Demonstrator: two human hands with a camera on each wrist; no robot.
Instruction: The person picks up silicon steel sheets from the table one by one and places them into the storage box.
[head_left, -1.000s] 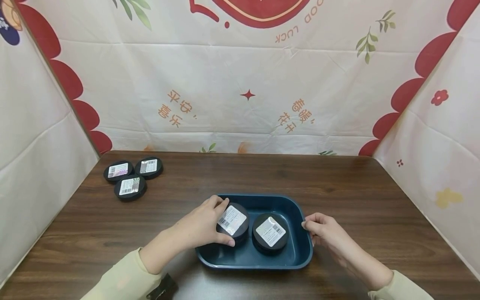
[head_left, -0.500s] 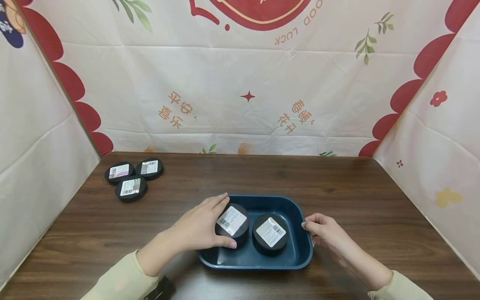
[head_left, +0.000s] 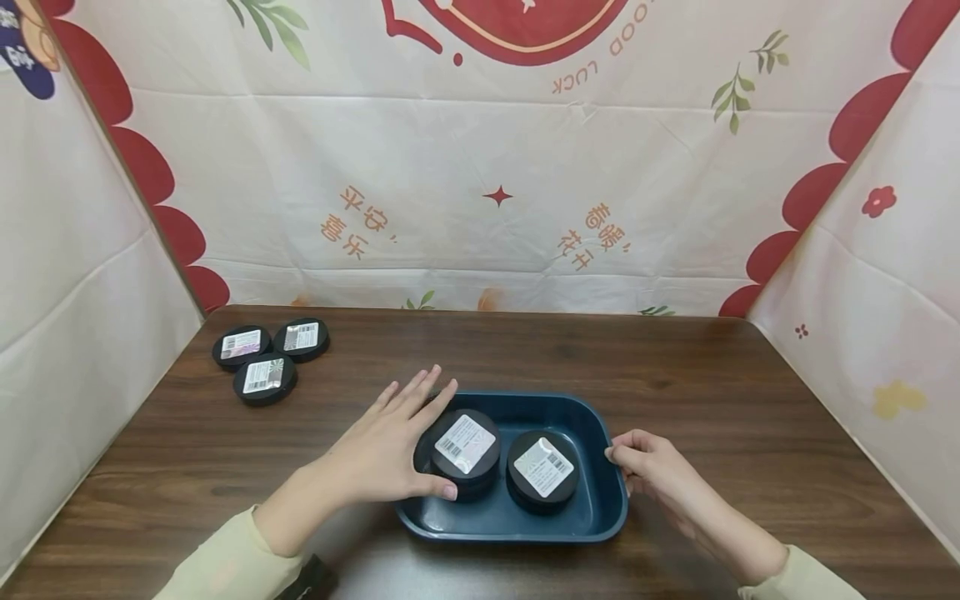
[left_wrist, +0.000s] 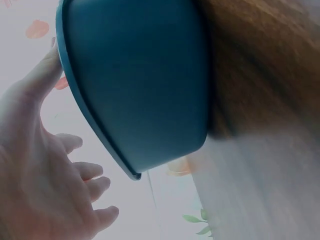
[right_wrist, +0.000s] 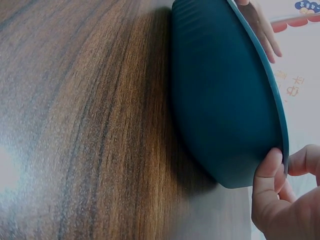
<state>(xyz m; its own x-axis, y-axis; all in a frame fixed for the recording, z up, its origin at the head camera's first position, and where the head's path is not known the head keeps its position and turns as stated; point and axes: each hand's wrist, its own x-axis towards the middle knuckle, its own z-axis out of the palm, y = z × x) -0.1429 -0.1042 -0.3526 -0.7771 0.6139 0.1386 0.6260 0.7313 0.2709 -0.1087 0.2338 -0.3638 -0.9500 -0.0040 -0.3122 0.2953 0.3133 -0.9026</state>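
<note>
A dark blue tray (head_left: 517, 533) sits near the front middle of the table, holding two stacks of flat round black containers with white labels. My left hand (head_left: 382, 454) is over the tray's left end with fingers spread, its thumb beside the left stack (head_left: 465, 450). In the left wrist view the left hand (left_wrist: 55, 175) shows loosely extended fingers by the tray's rim. My right hand (head_left: 660, 471) pinches the tray's right rim; the right wrist view shows its thumb and fingers on either side of that rim (right_wrist: 272, 95). The right stack (head_left: 542, 471) stands untouched.
Several things stand farther off: three round black containers (head_left: 264, 377) with labels lie grouped at the table's back left. A dark object (head_left: 309, 577) lies by the left sleeve at the front edge. Printed cloth (head_left: 480, 150) encloses the back and sides.
My left hand has loosened from the left stack, spreading its fingers and drawing back slightly left. The right hand keeps its pinch on the rim, and the tray stays in place.
</note>
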